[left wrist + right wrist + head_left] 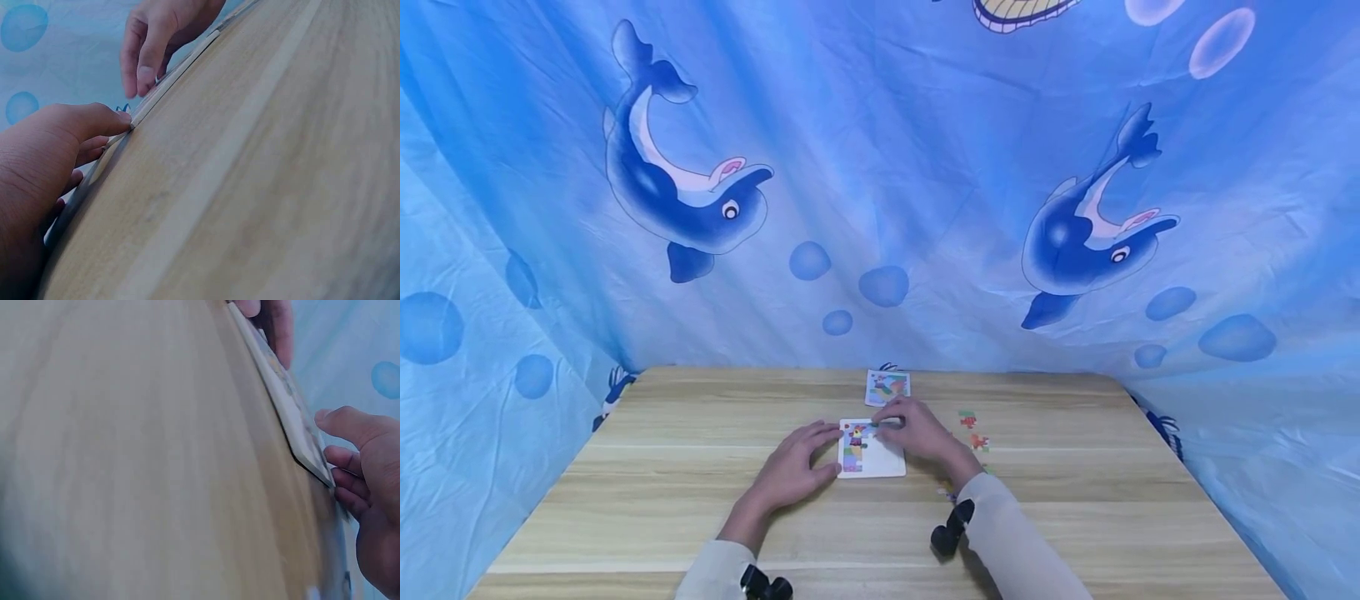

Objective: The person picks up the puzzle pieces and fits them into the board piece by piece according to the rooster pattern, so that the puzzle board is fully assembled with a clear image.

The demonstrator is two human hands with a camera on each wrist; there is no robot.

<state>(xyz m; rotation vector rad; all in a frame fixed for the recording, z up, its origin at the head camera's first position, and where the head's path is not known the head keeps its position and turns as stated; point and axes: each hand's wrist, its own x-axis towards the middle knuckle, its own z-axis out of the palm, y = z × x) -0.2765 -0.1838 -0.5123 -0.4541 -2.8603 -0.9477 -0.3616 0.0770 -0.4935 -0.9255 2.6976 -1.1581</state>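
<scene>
A white-framed jigsaw board (883, 460) lies flat on the table, its left part and top filled with colourful pieces and the rest bare white. My left hand (795, 471) holds the board's left edge, thumb near the lower corner and fingers higher up; the left wrist view shows the thumb (103, 120) against that edge. Over the board's top right, my right hand (917, 429) pinches a small greenish puzzle piece (874, 424), mostly hidden by the fingers. In the right wrist view the right hand (369, 456) is beside the board's edge; the piece cannot be made out there.
A picture card (887, 387) lies behind the board. Loose puzzle pieces (977, 442) are scattered to the right, some partly covered by the right forearm. The wooden table (700, 450) ends at a blue dolphin-print curtain (887, 208).
</scene>
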